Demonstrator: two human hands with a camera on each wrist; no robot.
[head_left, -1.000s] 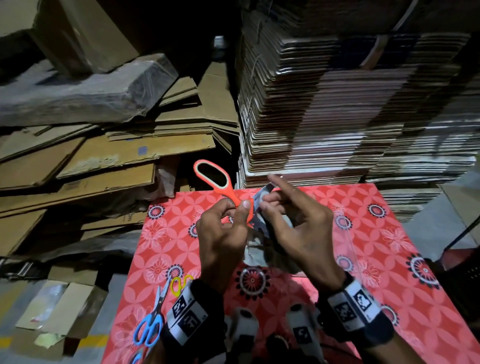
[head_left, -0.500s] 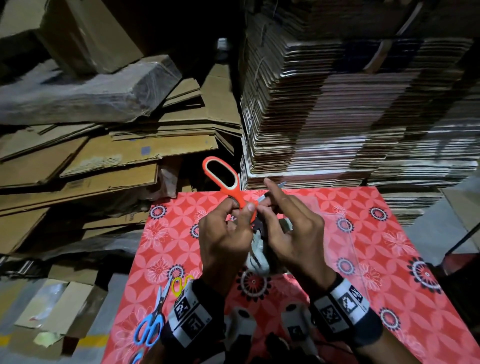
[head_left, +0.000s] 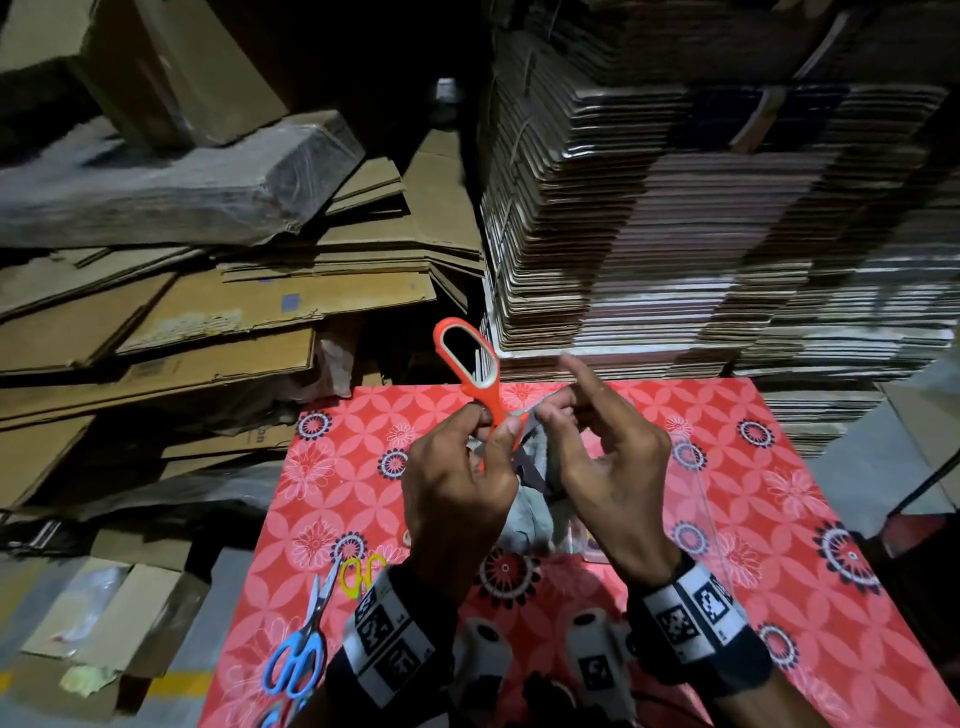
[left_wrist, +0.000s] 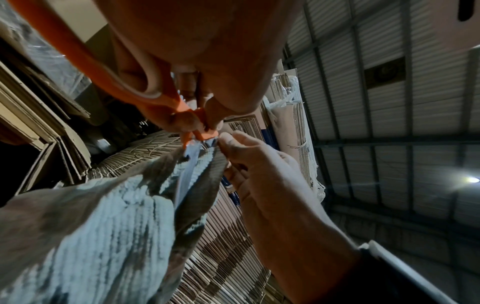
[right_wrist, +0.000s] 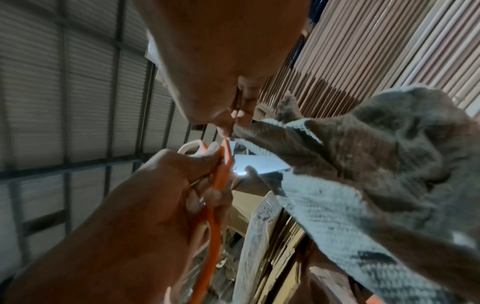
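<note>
My left hand has its fingers curled round the orange scissors up above the desk, right hand pinching the grey cloth over the blade, so I'd wipe slowly pivot-to-tip, keeping the pinch on the flats, off the edge.

the orange scissors have swung closer to upright in the left hand, their handle loop now nearer the right hand.
</note>
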